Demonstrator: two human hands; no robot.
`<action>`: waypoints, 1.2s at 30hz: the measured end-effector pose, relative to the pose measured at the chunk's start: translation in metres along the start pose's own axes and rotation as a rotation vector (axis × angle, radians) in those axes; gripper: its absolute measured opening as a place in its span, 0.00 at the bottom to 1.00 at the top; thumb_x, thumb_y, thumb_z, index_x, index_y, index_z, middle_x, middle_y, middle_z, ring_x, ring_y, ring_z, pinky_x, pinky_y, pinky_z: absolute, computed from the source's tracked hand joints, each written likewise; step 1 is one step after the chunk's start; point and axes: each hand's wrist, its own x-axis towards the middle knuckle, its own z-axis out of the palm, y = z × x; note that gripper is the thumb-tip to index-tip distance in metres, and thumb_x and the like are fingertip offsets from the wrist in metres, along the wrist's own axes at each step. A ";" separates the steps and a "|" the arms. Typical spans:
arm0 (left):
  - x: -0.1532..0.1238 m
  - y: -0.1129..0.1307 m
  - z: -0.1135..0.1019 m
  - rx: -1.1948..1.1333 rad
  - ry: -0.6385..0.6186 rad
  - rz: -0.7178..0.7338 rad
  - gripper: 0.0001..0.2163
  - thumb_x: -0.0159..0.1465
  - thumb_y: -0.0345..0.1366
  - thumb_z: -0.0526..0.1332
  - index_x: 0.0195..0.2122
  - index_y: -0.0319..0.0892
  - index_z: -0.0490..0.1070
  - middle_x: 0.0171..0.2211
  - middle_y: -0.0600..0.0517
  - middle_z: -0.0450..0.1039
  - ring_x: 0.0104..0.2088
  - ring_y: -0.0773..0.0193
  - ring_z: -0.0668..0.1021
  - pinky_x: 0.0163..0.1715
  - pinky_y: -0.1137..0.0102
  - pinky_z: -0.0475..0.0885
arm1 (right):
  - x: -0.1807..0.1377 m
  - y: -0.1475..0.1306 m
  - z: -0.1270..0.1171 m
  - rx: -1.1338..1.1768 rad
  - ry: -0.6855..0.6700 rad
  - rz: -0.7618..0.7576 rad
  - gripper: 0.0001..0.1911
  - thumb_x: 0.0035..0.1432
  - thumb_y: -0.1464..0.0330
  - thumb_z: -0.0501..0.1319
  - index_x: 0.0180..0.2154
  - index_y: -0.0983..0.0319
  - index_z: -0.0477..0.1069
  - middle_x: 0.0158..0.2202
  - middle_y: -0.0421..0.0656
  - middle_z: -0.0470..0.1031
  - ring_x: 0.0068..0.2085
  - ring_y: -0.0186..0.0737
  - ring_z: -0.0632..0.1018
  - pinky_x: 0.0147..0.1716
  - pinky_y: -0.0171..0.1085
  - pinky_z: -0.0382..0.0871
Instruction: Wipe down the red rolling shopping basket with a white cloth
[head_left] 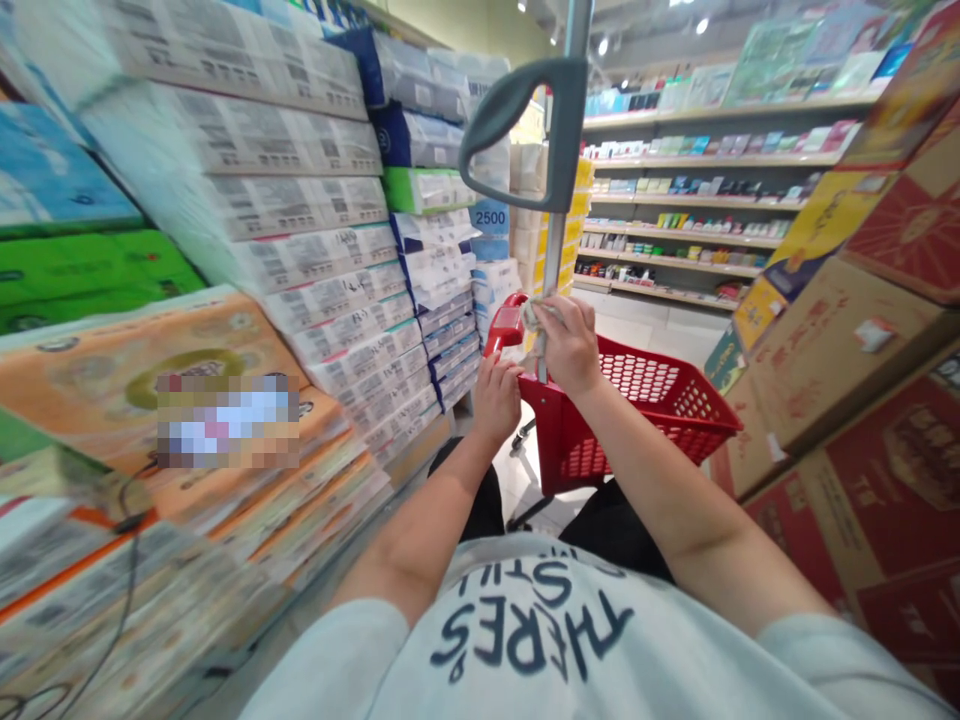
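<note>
Loosely crumpled pale cloth point(533, 318), right hand point(571, 345) pinching it, left hand point(497, 398) gripping red basket point(637, 400)

And at twelve o'clock up goes the pole point(553, 255), its handle point(564, 135) jutting toward nine, right hand point(574, 345) low at the pole, left hand point(497, 400) by the basket point(566, 430), which sits at one; shelves point(757, 158) stand beyond; cartons point(847, 355) pile at two, stacked packs point(315, 205) run eleven to nine.

The metal pole point(555, 250) and its grey handle point(564, 135) block the middle. Stacked packs point(315, 210) wall off the left, cartons point(840, 350) the right; room opens above the red basket's point(559, 435) right side.
</note>
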 end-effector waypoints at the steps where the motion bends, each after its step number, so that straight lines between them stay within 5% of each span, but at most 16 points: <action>1: 0.000 0.001 -0.001 -0.004 -0.004 -0.003 0.11 0.68 0.32 0.48 0.48 0.41 0.66 0.49 0.44 0.68 0.63 0.52 0.60 0.62 0.47 0.55 | -0.003 -0.001 0.000 0.008 0.005 0.018 0.16 0.67 0.67 0.52 0.53 0.57 0.71 0.51 0.47 0.70 0.55 0.46 0.67 0.57 0.47 0.63; 6: -0.001 0.004 -0.003 -0.008 -0.021 -0.040 0.12 0.68 0.32 0.48 0.48 0.41 0.66 0.50 0.44 0.68 0.63 0.52 0.59 0.62 0.47 0.55 | -0.031 -0.009 0.004 0.049 -0.044 -0.008 0.15 0.65 0.66 0.56 0.52 0.57 0.72 0.48 0.46 0.72 0.52 0.44 0.68 0.56 0.43 0.66; 14: 0.001 0.004 -0.008 -0.028 -0.011 -0.008 0.11 0.67 0.31 0.48 0.47 0.41 0.67 0.48 0.44 0.69 0.60 0.52 0.62 0.60 0.48 0.57 | -0.002 -0.002 0.000 -0.005 0.043 0.047 0.16 0.66 0.68 0.52 0.52 0.56 0.72 0.51 0.47 0.69 0.54 0.45 0.67 0.56 0.46 0.65; 22: 0.003 0.008 -0.012 -0.031 -0.016 -0.013 0.11 0.68 0.33 0.48 0.49 0.40 0.65 0.47 0.43 0.69 0.58 0.54 0.66 0.60 0.51 0.58 | -0.046 -0.008 0.004 0.065 -0.056 0.017 0.15 0.64 0.67 0.56 0.51 0.57 0.73 0.49 0.46 0.72 0.52 0.44 0.68 0.55 0.43 0.67; 27: 0.006 0.004 -0.013 -0.053 0.046 -0.021 0.25 0.66 0.43 0.56 0.60 0.38 0.55 0.50 0.40 0.68 0.56 0.50 0.66 0.57 0.50 0.63 | -0.063 -0.018 0.006 0.079 -0.049 0.107 0.14 0.64 0.67 0.56 0.49 0.58 0.74 0.46 0.48 0.71 0.48 0.43 0.70 0.50 0.43 0.71; 30: 0.006 0.000 -0.015 0.026 -0.042 0.102 0.26 0.63 0.44 0.60 0.60 0.43 0.58 0.51 0.41 0.66 0.57 0.47 0.65 0.58 0.48 0.61 | -0.075 -0.027 0.009 0.110 -0.037 0.170 0.14 0.62 0.69 0.57 0.48 0.58 0.75 0.44 0.49 0.71 0.46 0.44 0.71 0.47 0.44 0.73; 36: 0.005 -0.002 -0.015 0.145 -0.072 0.082 0.17 0.63 0.36 0.59 0.54 0.44 0.67 0.50 0.42 0.65 0.58 0.44 0.64 0.57 0.46 0.61 | -0.077 -0.036 0.002 0.257 -0.060 0.228 0.17 0.61 0.75 0.54 0.49 0.59 0.73 0.44 0.47 0.74 0.46 0.42 0.74 0.48 0.43 0.73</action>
